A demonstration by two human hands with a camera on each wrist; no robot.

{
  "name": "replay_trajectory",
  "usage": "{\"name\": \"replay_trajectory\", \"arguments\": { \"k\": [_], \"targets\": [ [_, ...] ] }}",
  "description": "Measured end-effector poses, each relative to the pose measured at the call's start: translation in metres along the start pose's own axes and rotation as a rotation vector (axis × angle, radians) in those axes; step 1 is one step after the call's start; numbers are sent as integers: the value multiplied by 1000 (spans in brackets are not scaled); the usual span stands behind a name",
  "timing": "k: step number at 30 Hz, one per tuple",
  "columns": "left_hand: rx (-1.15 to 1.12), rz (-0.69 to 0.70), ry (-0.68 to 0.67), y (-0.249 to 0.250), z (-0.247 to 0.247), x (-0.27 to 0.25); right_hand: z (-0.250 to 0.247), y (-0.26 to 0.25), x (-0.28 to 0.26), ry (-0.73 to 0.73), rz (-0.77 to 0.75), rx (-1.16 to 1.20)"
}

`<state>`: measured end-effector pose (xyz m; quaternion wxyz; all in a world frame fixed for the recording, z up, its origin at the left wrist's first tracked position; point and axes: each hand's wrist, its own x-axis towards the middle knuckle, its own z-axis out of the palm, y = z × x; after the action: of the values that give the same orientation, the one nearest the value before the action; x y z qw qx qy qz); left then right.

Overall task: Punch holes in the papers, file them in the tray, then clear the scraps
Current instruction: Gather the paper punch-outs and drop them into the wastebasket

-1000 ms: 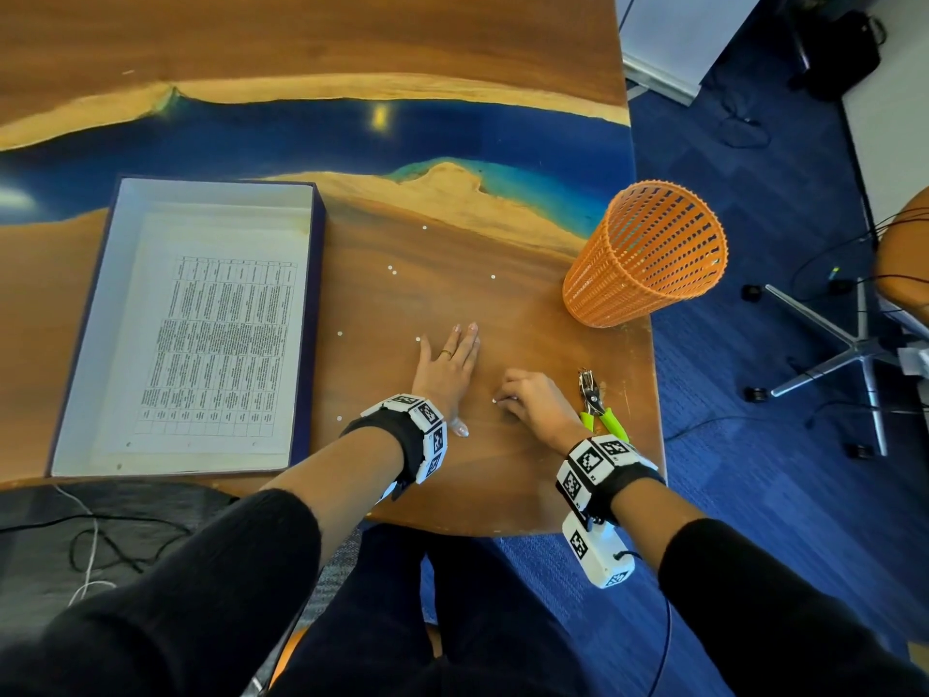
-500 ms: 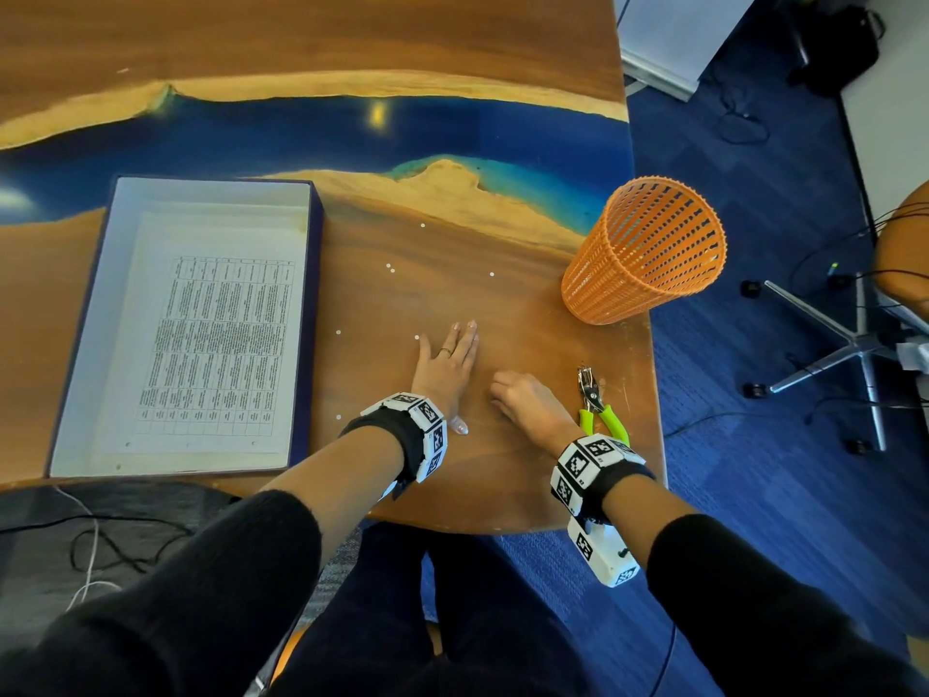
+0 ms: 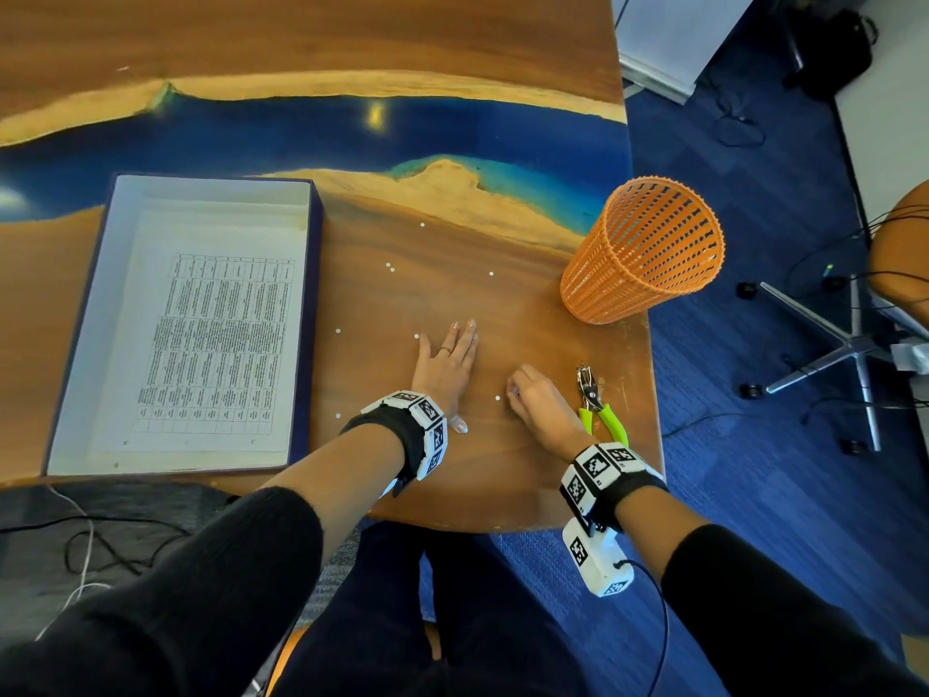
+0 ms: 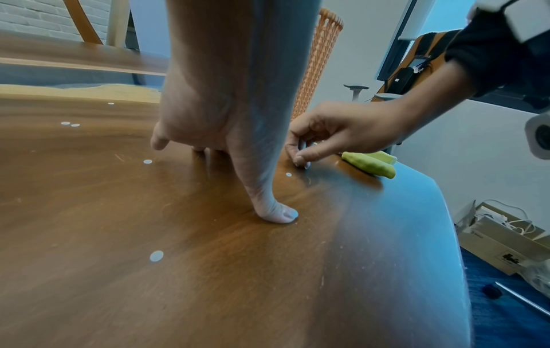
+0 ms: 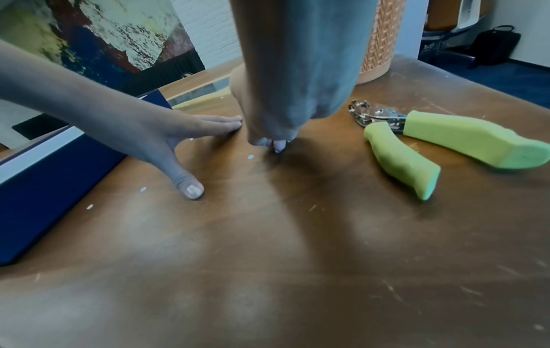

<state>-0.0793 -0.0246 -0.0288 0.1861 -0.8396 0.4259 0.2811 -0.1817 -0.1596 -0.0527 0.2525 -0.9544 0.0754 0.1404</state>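
Head view: white scraps [image 3: 389, 267] dot the table [image 3: 452, 485] between the tray [image 3: 314, 304], which holds the paper [image 3: 216, 344], and the orange bin [image 3: 641, 251]. Right hand [image 3: 540, 402] has fingertips bunched down beside one scrap; whether it holds any, I cannot tell. Left hand [image 3: 445, 364] lies flat, fingers straight. Punch [image 3: 598, 402] lies just right of the right hand.

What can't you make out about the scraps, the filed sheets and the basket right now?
- Right hand: fingertips bunched on the wooden table; whether they pinch a white paper scrap is hidden in every view.
- White printed papers in the navy-sided tray: head view only; sheet count and text too small.
- Orange slatted plastic basket: inside unseen; wrist views cut it off.
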Motion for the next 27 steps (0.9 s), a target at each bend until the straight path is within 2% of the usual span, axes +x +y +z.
{"name": "replay_trajectory", "arguments": {
  "k": [10,27],
  "targets": [
    [8,-4,-1,0,1,0,-2,0,-2,-25,-60,46],
    [-1,-6,-12,1,1,3,-5,-7,8,-86,-86,-129]
  ]
}}
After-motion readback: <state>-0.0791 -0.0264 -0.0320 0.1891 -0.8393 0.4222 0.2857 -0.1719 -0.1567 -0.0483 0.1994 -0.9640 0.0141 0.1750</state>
